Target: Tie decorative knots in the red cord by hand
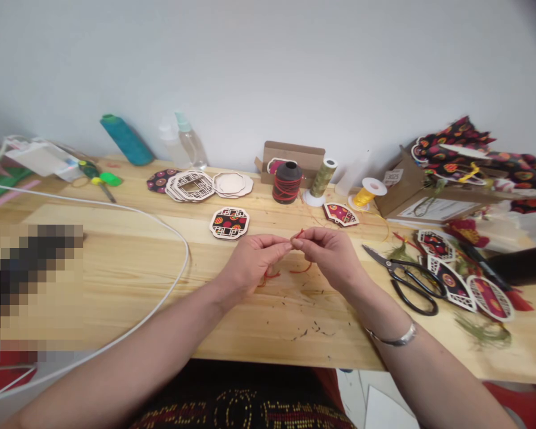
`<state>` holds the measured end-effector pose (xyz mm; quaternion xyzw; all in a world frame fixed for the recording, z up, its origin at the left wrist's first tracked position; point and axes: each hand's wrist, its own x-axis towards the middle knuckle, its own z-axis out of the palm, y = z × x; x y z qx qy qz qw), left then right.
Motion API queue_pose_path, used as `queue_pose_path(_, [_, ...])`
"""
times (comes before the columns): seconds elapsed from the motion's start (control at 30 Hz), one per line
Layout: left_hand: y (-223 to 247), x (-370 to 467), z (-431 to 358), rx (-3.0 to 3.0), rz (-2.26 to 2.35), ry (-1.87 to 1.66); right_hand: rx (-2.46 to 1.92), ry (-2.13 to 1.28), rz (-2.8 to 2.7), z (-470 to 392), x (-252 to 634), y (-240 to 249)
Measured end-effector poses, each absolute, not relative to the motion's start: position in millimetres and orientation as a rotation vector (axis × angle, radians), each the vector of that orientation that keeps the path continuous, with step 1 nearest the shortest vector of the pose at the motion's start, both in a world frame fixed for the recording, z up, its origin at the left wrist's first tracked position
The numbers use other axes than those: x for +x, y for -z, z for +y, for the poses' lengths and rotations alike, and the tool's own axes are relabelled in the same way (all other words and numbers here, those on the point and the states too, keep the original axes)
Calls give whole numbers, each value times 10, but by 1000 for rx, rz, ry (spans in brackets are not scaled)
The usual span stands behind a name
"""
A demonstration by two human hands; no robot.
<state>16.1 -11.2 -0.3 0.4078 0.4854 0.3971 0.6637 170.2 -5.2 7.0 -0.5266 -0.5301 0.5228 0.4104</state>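
My left hand (254,259) and my right hand (324,253) meet fingertip to fingertip above the middle of the wooden table. Both pinch a thin red cord (301,269), whose loose ends hang below the fingers. The exact spot where the cord is pinched is partly hidden by the fingertips. Behind my left hand lies an octagonal patterned piece (229,223) with a pale lattice frame. A fan-shaped patterned piece (340,214) lies behind my right hand.
Black scissors (406,277) and framed ornaments (449,283) lie at the right. Thread spools (287,183), stacked frames (190,186) and a cardboard box (395,193) line the back. A white cable (185,250) curves across the left. Small dark scraps dot the front.
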Motion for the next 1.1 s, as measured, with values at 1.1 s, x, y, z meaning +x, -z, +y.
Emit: queue_pose_path(1.1, [148,166,-140,1633,1052,-950,-1216,-1499,-1148,-71,1697,-94])
